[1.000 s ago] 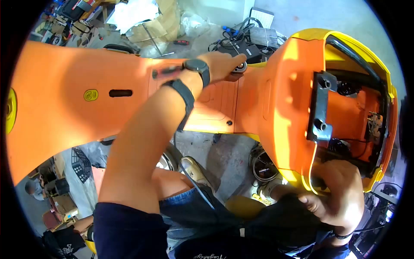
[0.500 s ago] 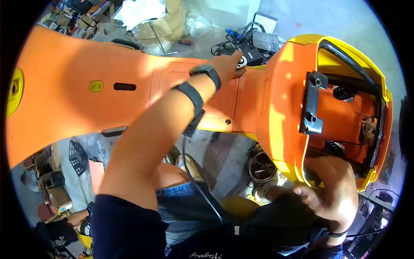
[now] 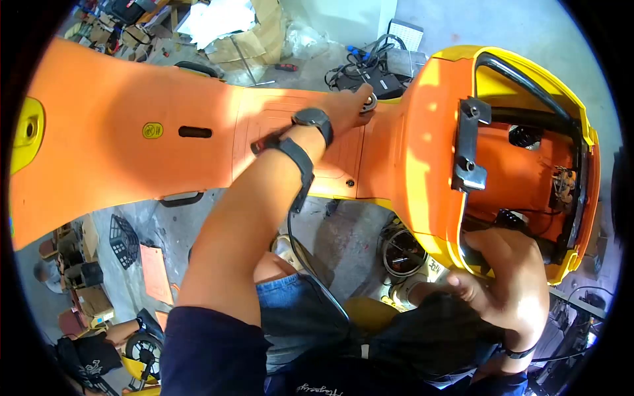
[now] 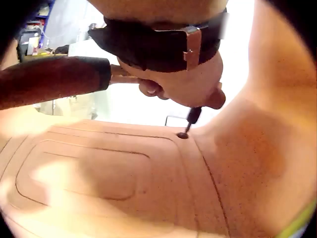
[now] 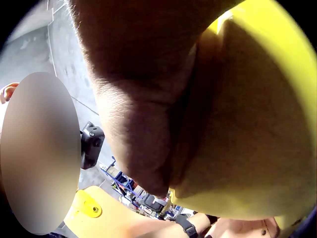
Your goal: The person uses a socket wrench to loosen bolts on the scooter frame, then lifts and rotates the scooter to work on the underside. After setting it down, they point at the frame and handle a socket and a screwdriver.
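At the narrow middle of the orange body [image 3: 191, 168], my left hand [image 3: 347, 111] grips the head of a ratchet. The red and black ratchet handle [image 4: 54, 82] reaches back under the wrist. In the left wrist view a dark bit [image 4: 193, 117] points down from the hand [image 4: 185, 84] into a small hole [image 4: 183, 135] in the panel. My right hand [image 3: 507, 277] straddles the near yellow rim [image 3: 439, 254] of the wide end, thumb outside, fingers hidden inside the shell. The right wrist view shows that hand [image 5: 136, 134] against the yellow shell [image 5: 223, 203].
A black bracket [image 3: 469, 145] and dark tube [image 3: 528, 82] stand at the shell's opening. Cables [image 3: 370, 66] and a red screwdriver [image 3: 286, 67] lie on the floor behind. Below are a round metal container [image 3: 403, 253] and a crate [image 3: 123, 241]. Another person [image 3: 86, 353] is at lower left.
The ratchet handle has swung, showing now left of my left wrist. My left hand stays at the same spot on the body. The right hand keeps its place at the rim while the view shifts slightly.
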`<control>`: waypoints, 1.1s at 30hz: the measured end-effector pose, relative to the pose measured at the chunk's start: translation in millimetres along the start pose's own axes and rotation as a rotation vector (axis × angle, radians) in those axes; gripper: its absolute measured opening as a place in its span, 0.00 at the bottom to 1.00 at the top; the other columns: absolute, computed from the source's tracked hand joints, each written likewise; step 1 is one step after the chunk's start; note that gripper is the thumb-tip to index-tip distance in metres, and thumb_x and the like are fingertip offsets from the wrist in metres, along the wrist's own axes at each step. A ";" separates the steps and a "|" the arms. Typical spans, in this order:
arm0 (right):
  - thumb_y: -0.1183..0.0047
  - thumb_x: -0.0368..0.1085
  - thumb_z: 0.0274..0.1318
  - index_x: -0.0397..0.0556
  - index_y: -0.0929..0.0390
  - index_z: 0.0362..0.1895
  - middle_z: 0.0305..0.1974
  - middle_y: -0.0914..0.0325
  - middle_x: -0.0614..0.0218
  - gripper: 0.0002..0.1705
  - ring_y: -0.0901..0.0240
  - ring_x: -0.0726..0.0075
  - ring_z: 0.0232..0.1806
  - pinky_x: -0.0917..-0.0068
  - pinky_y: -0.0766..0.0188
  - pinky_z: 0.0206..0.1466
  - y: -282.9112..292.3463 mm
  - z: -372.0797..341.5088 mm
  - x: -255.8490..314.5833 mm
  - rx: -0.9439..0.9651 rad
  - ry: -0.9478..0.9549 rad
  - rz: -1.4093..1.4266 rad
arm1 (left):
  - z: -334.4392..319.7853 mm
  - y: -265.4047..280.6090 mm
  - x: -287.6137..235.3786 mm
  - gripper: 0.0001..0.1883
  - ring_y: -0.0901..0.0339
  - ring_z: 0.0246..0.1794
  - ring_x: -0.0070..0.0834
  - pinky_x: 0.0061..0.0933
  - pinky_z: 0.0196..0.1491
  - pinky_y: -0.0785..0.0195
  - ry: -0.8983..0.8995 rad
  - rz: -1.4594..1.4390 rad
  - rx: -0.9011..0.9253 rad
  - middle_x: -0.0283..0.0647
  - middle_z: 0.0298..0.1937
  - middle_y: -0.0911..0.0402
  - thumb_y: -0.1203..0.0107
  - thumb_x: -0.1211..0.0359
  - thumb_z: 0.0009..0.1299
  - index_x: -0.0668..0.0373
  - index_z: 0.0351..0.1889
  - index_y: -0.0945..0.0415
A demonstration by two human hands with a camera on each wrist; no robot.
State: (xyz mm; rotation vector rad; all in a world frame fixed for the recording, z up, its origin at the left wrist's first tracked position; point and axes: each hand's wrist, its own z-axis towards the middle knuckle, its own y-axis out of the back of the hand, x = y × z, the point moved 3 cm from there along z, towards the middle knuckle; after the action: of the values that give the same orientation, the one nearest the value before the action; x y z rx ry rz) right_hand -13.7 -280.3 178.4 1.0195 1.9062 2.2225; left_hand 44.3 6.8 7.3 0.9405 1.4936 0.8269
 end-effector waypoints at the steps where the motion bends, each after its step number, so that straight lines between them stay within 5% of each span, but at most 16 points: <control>1: 0.37 0.51 0.44 0.45 0.25 0.32 0.22 0.28 0.58 0.23 0.29 0.47 0.25 0.59 0.36 0.29 -0.3 0.4 -0.9 0.005 -0.017 0.004 | 11.8 -2.5 12.7 0.18 0.23 0.34 0.54 0.52 0.36 0.32 -0.124 0.062 -0.049 0.54 0.32 0.21 0.48 0.57 0.68 0.55 0.48 0.38; 6: 0.39 0.54 0.46 0.44 0.24 0.29 0.21 0.27 0.59 0.24 0.28 0.50 0.22 0.62 0.34 0.27 -1.3 5.8 -5.2 0.056 -0.002 0.050 | 39.6 17.0 28.2 0.15 0.21 0.32 0.48 0.45 0.35 0.31 -0.389 0.362 0.186 0.46 0.30 0.21 0.49 0.58 0.69 0.46 0.51 0.38; 8: 0.43 0.63 0.45 0.41 0.23 0.31 0.23 0.28 0.56 0.33 0.31 0.46 0.24 0.62 0.37 0.29 -5.3 -0.2 -10.6 0.068 -0.064 0.082 | 44.4 25.9 22.6 0.14 0.21 0.33 0.44 0.42 0.34 0.31 -0.627 0.587 0.228 0.43 0.31 0.21 0.50 0.59 0.69 0.44 0.50 0.38; 9: 0.43 0.63 0.45 0.41 0.23 0.31 0.23 0.28 0.56 0.33 0.31 0.46 0.24 0.62 0.37 0.29 -4.6 2.2 -9.8 0.072 -0.067 0.082 | 50.1 26.6 20.8 0.15 0.21 0.37 0.40 0.40 0.36 0.30 -0.571 0.589 0.342 0.40 0.35 0.21 0.49 0.58 0.69 0.44 0.50 0.37; 13: 0.39 0.55 0.46 0.44 0.24 0.29 0.20 0.28 0.61 0.25 0.29 0.52 0.22 0.63 0.35 0.27 -1.8 4.7 -7.1 0.078 -0.014 0.015 | 40.9 19.6 15.8 0.13 0.20 0.37 0.39 0.39 0.37 0.29 -0.440 0.517 0.272 0.38 0.36 0.21 0.50 0.57 0.69 0.44 0.49 0.37; 17: 0.37 0.52 0.44 0.43 0.24 0.32 0.23 0.26 0.58 0.24 0.28 0.49 0.24 0.62 0.34 0.30 -1.3 2.5 -3.0 0.030 -0.031 0.029 | 32.0 -17.1 38.1 0.19 0.21 0.35 0.50 0.44 0.39 0.29 0.063 -0.075 -0.166 0.52 0.35 0.19 0.49 0.55 0.69 0.61 0.45 0.37; 18: 0.37 0.51 0.44 0.42 0.24 0.33 0.23 0.26 0.57 0.24 0.28 0.48 0.25 0.61 0.33 0.30 -1.0 2.2 -2.6 0.021 -0.025 0.043 | 31.6 -21.4 29.7 0.19 0.21 0.35 0.50 0.44 0.39 0.29 0.063 -0.067 -0.174 0.52 0.35 0.19 0.49 0.55 0.69 0.61 0.45 0.37; 20: 0.37 0.50 0.44 0.42 0.24 0.34 0.24 0.26 0.57 0.23 0.28 0.47 0.25 0.61 0.33 0.30 -0.6 0.3 -1.2 0.012 -0.039 0.044 | 17.5 -28.0 13.4 0.21 0.22 0.36 0.54 0.47 0.39 0.29 0.367 -0.159 -0.380 0.56 0.36 0.20 0.49 0.55 0.68 0.63 0.46 0.39; 25: 0.37 0.49 0.45 0.42 0.24 0.35 0.24 0.25 0.56 0.23 0.27 0.46 0.26 0.60 0.32 0.30 -1.0 -1.2 1.5 -0.007 -0.059 0.056 | 20.8 -46.4 -22.4 0.21 0.21 0.39 0.55 0.51 0.38 0.28 0.562 -0.256 -0.381 0.58 0.37 0.20 0.57 0.60 0.71 0.67 0.54 0.41; 29: 0.37 0.49 0.45 0.42 0.24 0.35 0.24 0.25 0.56 0.23 0.27 0.45 0.26 0.60 0.32 0.31 -0.6 -1.5 0.9 -0.005 -0.055 0.028 | 22.5 -43.4 -26.4 0.20 0.21 0.37 0.56 0.52 0.37 0.28 0.540 -0.276 -0.333 0.57 0.36 0.20 0.58 0.60 0.72 0.66 0.53 0.39; 33: 0.37 0.50 0.44 0.43 0.25 0.33 0.23 0.27 0.57 0.23 0.28 0.46 0.25 0.60 0.34 0.30 -2.4 0.2 -0.9 -0.011 -0.019 0.011 | 18.5 -32.6 -3.8 0.18 0.22 0.35 0.55 0.52 0.36 0.30 0.067 -0.082 -0.197 0.56 0.35 0.20 0.53 0.60 0.70 0.62 0.51 0.38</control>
State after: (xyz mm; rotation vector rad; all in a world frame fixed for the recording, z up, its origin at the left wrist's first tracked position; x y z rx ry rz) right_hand -13.8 -280.0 175.8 1.0478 1.8837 2.2186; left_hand 59.2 -10.8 -22.5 0.7073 1.4686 0.9343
